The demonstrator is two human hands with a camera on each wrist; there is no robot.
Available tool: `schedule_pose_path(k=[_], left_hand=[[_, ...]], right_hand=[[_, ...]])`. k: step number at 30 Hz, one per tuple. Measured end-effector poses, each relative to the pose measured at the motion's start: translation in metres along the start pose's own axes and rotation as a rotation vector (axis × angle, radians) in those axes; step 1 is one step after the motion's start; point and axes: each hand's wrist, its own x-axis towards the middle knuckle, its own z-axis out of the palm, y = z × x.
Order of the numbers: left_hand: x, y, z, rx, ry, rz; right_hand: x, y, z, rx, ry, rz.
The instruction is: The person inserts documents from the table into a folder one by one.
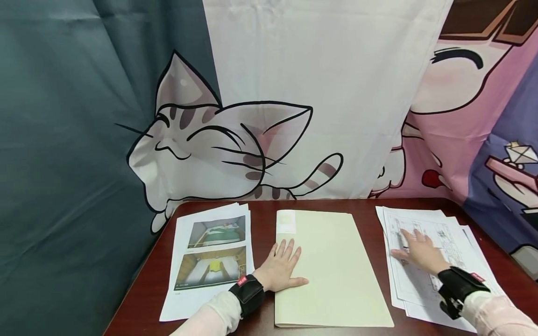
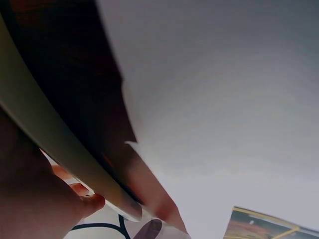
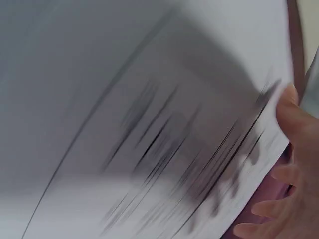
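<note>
A pale cream paper folder (image 1: pixel 328 266) lies closed in the middle of the table, with a small white label at its top left corner. My left hand (image 1: pixel 279 270) rests at the folder's left edge, fingers spread over its cover. In the left wrist view, that hand (image 2: pixel 40 199) is beside the folder's rounded spine (image 2: pixel 75 154). On the right, my right hand (image 1: pixel 422 253) is spread over a loose stack of white sheets (image 1: pixel 445 238) with line drawings. The right wrist view shows the hand (image 3: pixel 299 154) with its fingers extended above the drawing sheet (image 3: pixel 149 124).
Left of the folder lie white sheets (image 1: pixel 214 247) printed with two colour pictures; my left forearm crosses their lower right corner. The dark red-brown table (image 1: pixel 143 298) ends at a curtain (image 1: pixel 260 149) with a cat drawing. Black straps (image 1: pixel 248 295) circle both wrists.
</note>
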Motion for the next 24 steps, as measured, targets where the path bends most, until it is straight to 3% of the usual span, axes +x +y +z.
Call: schedule_pose_path(k=[3,8,13,19,22,24], left_hand=[[0.001,0.000,0.000,0.005,-0.006,-0.002],[0.002,-0.001,0.002,0.011,0.017,0.000],[0.005,-0.003,0.000,-0.023,0.010,-0.021],[0.004,0.002,-0.013,-0.043,-0.031,-0.068],[0.000,0.016,-0.020,0.039,-0.001,-0.026],[-0.004,0.030,-0.023,0.100,0.001,0.042]], right_hand=[[0.003,-0.037,0.012,0.050,0.090,-0.157],[0.005,-0.082,0.032,0.111,0.020,-0.331],[0.006,-0.094,0.040,0.086,-0.023,-0.330],[0.009,-0.094,0.040,0.105,-0.043,-0.331],[0.010,-0.091,0.040,0.108,-0.054,-0.321],[0.011,-0.089,0.039,0.100,-0.054,-0.314]])
